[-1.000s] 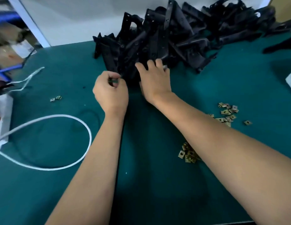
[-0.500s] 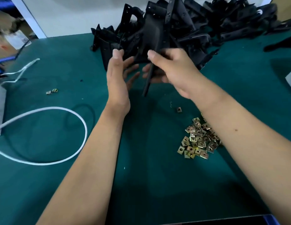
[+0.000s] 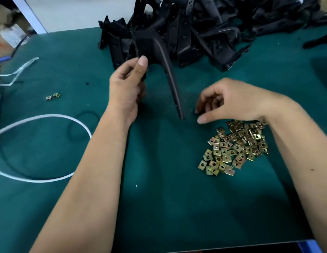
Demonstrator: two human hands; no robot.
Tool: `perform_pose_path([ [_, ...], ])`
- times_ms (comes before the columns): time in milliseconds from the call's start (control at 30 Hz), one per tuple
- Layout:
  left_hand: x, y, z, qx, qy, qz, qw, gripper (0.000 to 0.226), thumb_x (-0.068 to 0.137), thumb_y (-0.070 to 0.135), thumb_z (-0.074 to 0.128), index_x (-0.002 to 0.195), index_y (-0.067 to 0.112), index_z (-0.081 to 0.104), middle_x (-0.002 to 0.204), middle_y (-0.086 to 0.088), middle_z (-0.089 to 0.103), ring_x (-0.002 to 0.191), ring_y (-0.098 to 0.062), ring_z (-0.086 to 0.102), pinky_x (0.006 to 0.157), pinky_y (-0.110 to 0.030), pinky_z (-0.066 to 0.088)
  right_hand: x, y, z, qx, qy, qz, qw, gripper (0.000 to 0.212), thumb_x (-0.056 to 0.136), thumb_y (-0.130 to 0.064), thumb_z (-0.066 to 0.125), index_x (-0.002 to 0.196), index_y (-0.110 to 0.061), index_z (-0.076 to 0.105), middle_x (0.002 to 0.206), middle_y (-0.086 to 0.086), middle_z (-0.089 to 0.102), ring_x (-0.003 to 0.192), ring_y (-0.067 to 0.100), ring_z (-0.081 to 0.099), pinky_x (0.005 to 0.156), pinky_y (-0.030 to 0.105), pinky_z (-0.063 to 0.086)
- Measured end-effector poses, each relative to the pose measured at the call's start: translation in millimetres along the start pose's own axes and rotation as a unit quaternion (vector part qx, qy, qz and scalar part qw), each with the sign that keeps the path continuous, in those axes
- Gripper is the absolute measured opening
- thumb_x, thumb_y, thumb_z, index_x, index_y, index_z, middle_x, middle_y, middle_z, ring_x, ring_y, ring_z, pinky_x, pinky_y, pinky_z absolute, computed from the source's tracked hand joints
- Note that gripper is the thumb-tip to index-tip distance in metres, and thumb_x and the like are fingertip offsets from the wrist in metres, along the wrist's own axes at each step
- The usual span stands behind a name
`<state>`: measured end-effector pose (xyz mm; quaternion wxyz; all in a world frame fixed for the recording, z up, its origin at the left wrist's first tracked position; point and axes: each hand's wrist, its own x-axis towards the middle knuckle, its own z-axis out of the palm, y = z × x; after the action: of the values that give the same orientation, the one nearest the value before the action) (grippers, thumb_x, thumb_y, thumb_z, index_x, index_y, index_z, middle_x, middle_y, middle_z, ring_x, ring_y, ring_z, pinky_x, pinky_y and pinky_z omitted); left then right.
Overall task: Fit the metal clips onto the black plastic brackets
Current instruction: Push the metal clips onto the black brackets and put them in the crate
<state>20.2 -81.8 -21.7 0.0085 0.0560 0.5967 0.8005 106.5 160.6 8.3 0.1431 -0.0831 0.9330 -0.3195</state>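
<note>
My left hand (image 3: 126,88) grips a black plastic bracket (image 3: 153,46) by its wide upper part, thumb on its near face. The bracket's long thin arm slants down to a tip just above the green table. My right hand (image 3: 237,101) hovers right of that tip with fingers loosely curled and thumb apart; nothing shows between them. A heap of brass-coloured metal clips (image 3: 235,147) lies just below that hand. A big pile of black brackets (image 3: 223,33) fills the table's far side.
Two stray clips (image 3: 53,96) lie at the left. A white cable (image 3: 49,117) loops over the left of the green table (image 3: 159,198), with a thin black ring beside it. Cardboard boxes stand beyond the far left edge.
The bracket passed from my right hand to my left hand, out of the pile. My right hand let go and dropped toward the clips beside the bracket's tip.
</note>
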Motion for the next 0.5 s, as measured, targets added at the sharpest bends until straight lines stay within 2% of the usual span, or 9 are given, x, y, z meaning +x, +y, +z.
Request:
perform_pose_path([
  [100,3,1,-6,0.035,0.034,0.035,0.998,0.024,0.087,0.035,0.076,0.068,0.024,0.067,0.072,-0.006,0.045,0.051,-0.011,0.025,0.048,-0.026,0.019,3,3,6,-0.029,-0.008,-0.022,0.999,0.020,0.074,-0.035,0.091,0.087,-0.034,0.076,0.081,-0.008,0.071,0.061,-0.001,0.054,0.059,0.017,0.046],
  [200,8,-3,-12,0.117,0.082,0.105,0.984,0.029,0.087,0.025,0.082,0.069,0.013,0.064,0.069,-0.011,0.040,0.055,-0.009,0.034,0.052,-0.023,0.031,10,8,15,-0.028,0.080,-0.033,0.996,0.015,0.081,-0.029,0.087,0.089,-0.032,0.074,0.082,-0.011,0.071,0.064,0.001,0.057,0.060,0.013,0.042],
  [267,10,-5,-14,0.081,0.103,0.074,0.989,0.032,0.088,0.022,0.082,0.063,0.019,0.062,0.063,-0.005,0.039,0.056,-0.011,0.034,0.052,-0.024,0.030,15,10,22,-0.012,0.167,-0.039,0.985,0.011,0.087,-0.026,0.082,0.093,-0.028,0.073,0.086,-0.011,0.072,0.070,0.003,0.062,0.063,0.010,0.043],
  [333,10,-5,-15,0.005,0.098,0.021,0.995,0.029,0.088,0.015,0.081,0.065,0.019,0.064,0.064,0.001,0.047,0.055,-0.011,0.038,0.053,-0.024,0.034,19,10,27,0.058,0.228,-0.044,0.971,0.003,0.094,-0.020,0.074,0.095,-0.018,0.072,0.087,-0.006,0.074,0.068,0.009,0.067,0.063,0.013,0.049],
  [400,9,-6,-14,-0.049,0.071,-0.008,0.996,0.024,0.087,0.005,0.079,0.069,0.019,0.071,0.070,0.001,0.060,0.057,-0.010,0.049,0.058,-0.023,0.043,22,10,31,0.123,0.262,-0.043,0.956,0.008,0.099,-0.015,0.065,0.094,-0.012,0.070,0.082,-0.002,0.075,0.062,0.015,0.068,0.052,0.019,0.049],
  [500,5,-9,-5,0.002,0.057,0.015,0.998,0.017,0.086,-0.001,0.078,0.083,0.016,0.076,0.074,0.000,0.068,0.059,-0.012,0.054,0.063,-0.025,0.048,25,10,35,0.179,0.282,-0.043,0.942,0.011,0.101,-0.015,0.062,0.093,-0.011,0.069,0.072,0.002,0.073,0.053,0.016,0.062,0.043,0.022,0.044],
])
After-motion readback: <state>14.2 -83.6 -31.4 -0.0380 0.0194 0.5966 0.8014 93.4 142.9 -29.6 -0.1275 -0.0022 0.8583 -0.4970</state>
